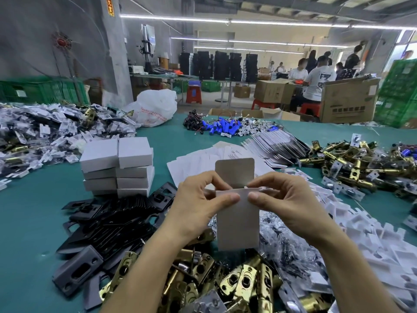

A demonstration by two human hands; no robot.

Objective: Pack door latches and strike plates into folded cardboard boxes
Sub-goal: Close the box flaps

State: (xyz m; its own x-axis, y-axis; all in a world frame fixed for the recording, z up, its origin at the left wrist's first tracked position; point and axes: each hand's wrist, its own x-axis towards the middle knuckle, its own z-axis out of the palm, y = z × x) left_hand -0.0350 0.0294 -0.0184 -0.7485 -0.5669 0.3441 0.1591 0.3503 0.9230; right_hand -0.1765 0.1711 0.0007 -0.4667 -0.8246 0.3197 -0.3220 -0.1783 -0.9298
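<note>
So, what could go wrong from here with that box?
The left hand and right hand pinch the box at its top edge only; it could slip into the latches below. The flap stands open and might crease if tucked askew. Contents can't be seen, so it may get closed empty.

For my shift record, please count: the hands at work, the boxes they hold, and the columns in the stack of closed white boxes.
Hands: 2, left hand and right hand
Held box: 1
Columns of closed white boxes: 2
Total: 5
</note>
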